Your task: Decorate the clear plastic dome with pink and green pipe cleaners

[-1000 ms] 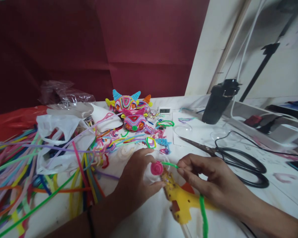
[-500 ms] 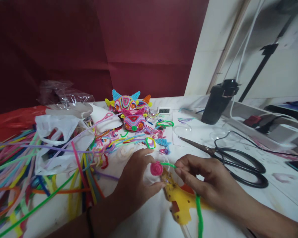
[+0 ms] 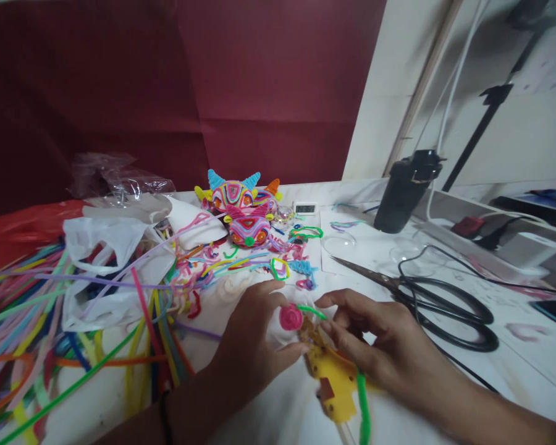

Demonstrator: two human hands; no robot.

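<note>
My left hand (image 3: pixel 254 334) is curved around a white rounded piece (image 3: pixel 278 334) that bears a coiled pink disc (image 3: pixel 290 317). From beside the pink disc a green pipe cleaner (image 3: pixel 311 311) runs to my right hand (image 3: pixel 370 330). It passes by the right thumb and index finger, whose tips stand slightly apart, and its tail hangs out below the palm. A yellow glue gun (image 3: pixel 336 380) lies beneath and between both hands, its nozzle end close to the white piece. My left fingers hide part of that piece.
Black-handled scissors (image 3: pixel 445 303) lie at the right, near a black bottle (image 3: pixel 405 194). Colourful pipe cleaners (image 3: pixel 37 321) and a white plastic bag (image 3: pixel 104 241) fill the left. Behind stand decorated animal heads (image 3: pixel 249 225) and a small digital display (image 3: pixel 304 208).
My right index finger has lifted and parted from the thumb, which sits slightly lower on the green pipe cleaner. The pipe cleaner's hanging tail has shifted left. My left hand keeps its hold.
</note>
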